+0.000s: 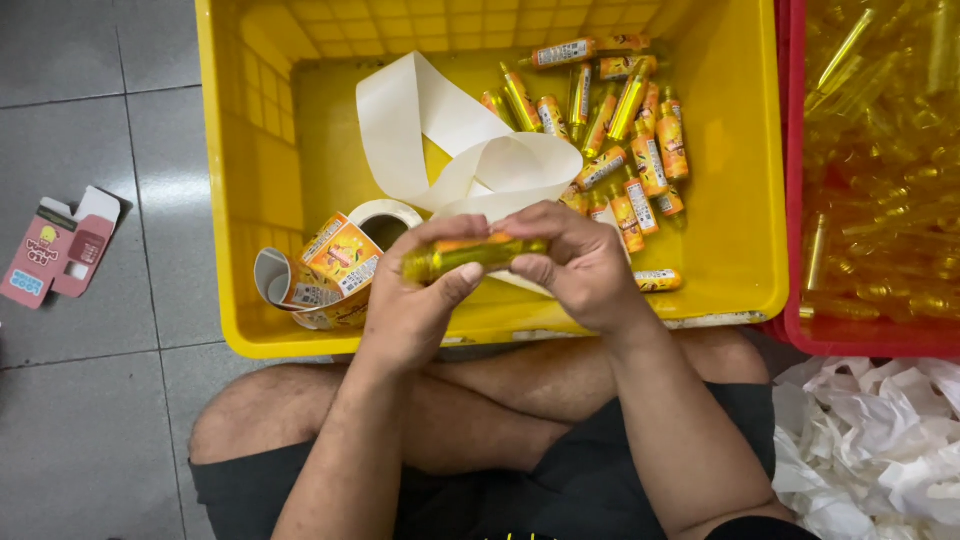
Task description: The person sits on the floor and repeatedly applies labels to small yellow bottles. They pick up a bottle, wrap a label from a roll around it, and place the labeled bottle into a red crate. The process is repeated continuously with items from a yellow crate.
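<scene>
Both hands hold one small yellow bottle (470, 256) sideways over the near rim of a yellow crate (250, 200). My left hand (410, 300) grips its left end, thumb pressed against the bottle. My right hand (575, 262) curls over its right end, where an orange label shows. Just left of my hands, a roll of orange labels (340, 262) lies in the crate, and its white backing strip (450, 140) loops up behind. Several labelled bottles (625, 150) lie piled at the crate's right side.
A red crate (880, 170) full of unlabelled yellow bottles stands to the right. Crumpled white paper (870, 440) lies at the lower right. A flattened pink carton (60, 248) rests on the grey tiled floor at left. My crossed legs sit below the yellow crate.
</scene>
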